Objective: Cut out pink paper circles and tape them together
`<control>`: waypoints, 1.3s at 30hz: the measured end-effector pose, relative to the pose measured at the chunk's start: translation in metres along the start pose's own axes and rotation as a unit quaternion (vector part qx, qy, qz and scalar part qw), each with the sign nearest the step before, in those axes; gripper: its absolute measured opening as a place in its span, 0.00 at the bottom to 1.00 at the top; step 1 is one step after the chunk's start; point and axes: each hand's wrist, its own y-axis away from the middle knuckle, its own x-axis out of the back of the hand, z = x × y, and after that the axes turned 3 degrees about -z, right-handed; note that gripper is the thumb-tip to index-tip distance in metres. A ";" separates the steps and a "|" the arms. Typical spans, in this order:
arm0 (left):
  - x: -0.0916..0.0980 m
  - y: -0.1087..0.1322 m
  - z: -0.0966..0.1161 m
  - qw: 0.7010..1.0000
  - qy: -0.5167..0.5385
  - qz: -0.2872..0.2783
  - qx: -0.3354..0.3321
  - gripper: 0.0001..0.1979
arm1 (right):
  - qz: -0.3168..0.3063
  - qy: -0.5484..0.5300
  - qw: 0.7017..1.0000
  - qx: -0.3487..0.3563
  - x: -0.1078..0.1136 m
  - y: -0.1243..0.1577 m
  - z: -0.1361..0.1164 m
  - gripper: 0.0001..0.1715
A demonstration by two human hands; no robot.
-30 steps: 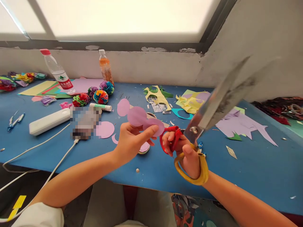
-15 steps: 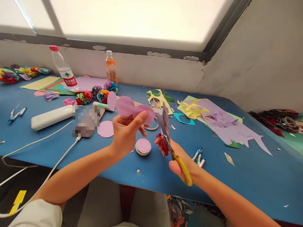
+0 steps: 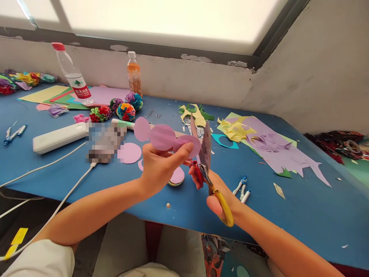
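My left hand (image 3: 161,169) pinches a strip of joined purple paper circles (image 3: 162,137) between thumb and fingers, at the strip's right-hand circle. In my right hand (image 3: 217,196) is a pair of scissors (image 3: 205,150) with one red and one yellow handle loop. The blades point up and stand apart, close beside that right-hand circle; whether they touch the paper I cannot tell. Below the paper, partly behind my left hand, lies a stack of round paper pieces (image 3: 178,176) with purple on top. A loose purple circle (image 3: 129,153) lies left of my left hand.
On the blue table (image 3: 288,238) are paper scraps (image 3: 273,154) at right, a compass (image 3: 242,188), pleated paper flowers (image 3: 126,111) and a white device (image 3: 59,137). A water bottle (image 3: 76,82) and an orange drink bottle (image 3: 134,77) stand behind. A white cable (image 3: 69,200) crosses the left edge.
My left hand and the paper circles have moved right, closer to the scissors. The blades have spread slightly wider. More of the round stack is hidden by my left hand.
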 end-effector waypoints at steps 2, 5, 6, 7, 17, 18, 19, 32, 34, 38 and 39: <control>0.000 0.000 0.000 1.000 0.006 -0.001 -0.002 0.10 | 0.000 -0.007 1.000 -0.010 -0.001 0.000 -0.004 0.55; 0.000 0.001 0.001 1.000 0.005 0.001 -0.003 0.11 | 0.000 -0.017 0.999 -0.030 -0.002 0.000 -0.007 0.54; 0.000 0.001 0.001 1.000 0.002 0.003 -0.002 0.11 | 0.001 -0.020 0.999 -0.037 -0.002 0.001 -0.007 0.54; 0.000 0.001 0.001 1.000 -0.002 0.006 -0.002 0.12 | 0.001 -0.023 0.999 -0.040 -0.002 0.001 -0.007 0.54; 0.000 0.001 0.002 0.999 -0.047 0.006 -0.010 0.17 | 0.004 -0.013 1.000 -0.008 -0.001 0.000 -0.003 0.52; 0.000 0.001 0.002 0.999 -0.047 0.006 -0.011 0.17 | 0.003 -0.016 1.000 -0.009 -0.001 0.000 -0.004 0.52; 0.000 0.001 0.003 0.999 -0.047 0.006 -0.012 0.17 | 0.002 -0.020 1.000 -0.012 -0.001 0.000 -0.004 0.52; -0.001 0.001 0.004 0.999 -0.050 -0.007 -0.019 0.17 | -0.001 -0.060 0.995 -0.080 -0.006 0.004 0.007 0.34; 0.001 0.000 0.003 0.999 -0.046 -0.013 -0.023 0.17 | 0.001 -0.058 0.994 -0.090 -0.006 0.004 0.003 0.36; 0.003 -0.002 0.003 0.998 -0.054 -0.026 -0.028 0.17 | -0.007 -0.034 0.998 -0.054 -0.005 0.005 0.002 0.45; 0.003 -0.002 0.003 0.998 -0.058 -0.027 -0.030 0.16 | -0.010 -0.026 0.999 -0.043 -0.005 0.005 0.002 0.46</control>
